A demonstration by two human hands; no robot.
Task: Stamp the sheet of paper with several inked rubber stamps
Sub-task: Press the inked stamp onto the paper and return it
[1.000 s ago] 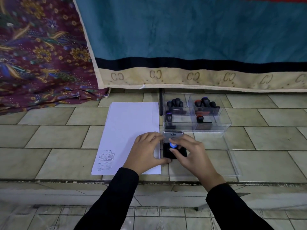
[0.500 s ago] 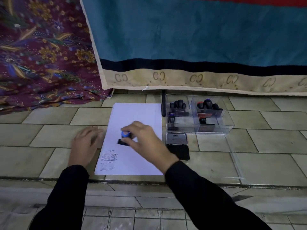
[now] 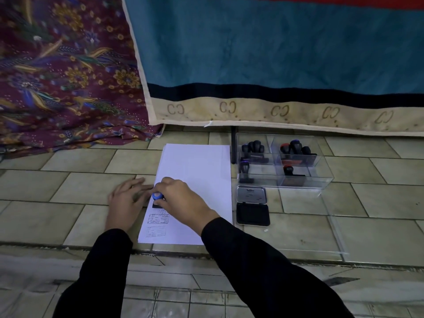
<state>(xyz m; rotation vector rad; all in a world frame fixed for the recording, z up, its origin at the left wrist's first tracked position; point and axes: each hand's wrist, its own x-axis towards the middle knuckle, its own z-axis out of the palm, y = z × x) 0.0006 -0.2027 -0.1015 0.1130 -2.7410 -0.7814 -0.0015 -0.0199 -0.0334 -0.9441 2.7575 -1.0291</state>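
Note:
A white sheet of paper [image 3: 197, 175] lies on the tiled floor, with two stamped prints near its lower left corner. My right hand [image 3: 183, 203] grips a blue-topped rubber stamp [image 3: 157, 196] whose black base sits on the paper just above the prints. My left hand [image 3: 126, 203] lies flat on the floor tiles, fingertips touching the paper's left edge. An open black ink pad [image 3: 252, 206] with a silver lid lies right of the sheet. A clear plastic box [image 3: 321, 177] behind it holds several black stamps with blue or red tops.
A teal rug with a beige border [image 3: 275, 111] hangs at the back, a maroon floral cloth [image 3: 57, 76] at the left. A clear lid [image 3: 332, 226] lies flat right of the ink pad. A step edge [image 3: 206, 255] runs below the paper.
My right hand carried the stamp from the ink pad to the paper's left side and lowered it onto the sheet. My left hand moved from the ink pad to the paper's left edge.

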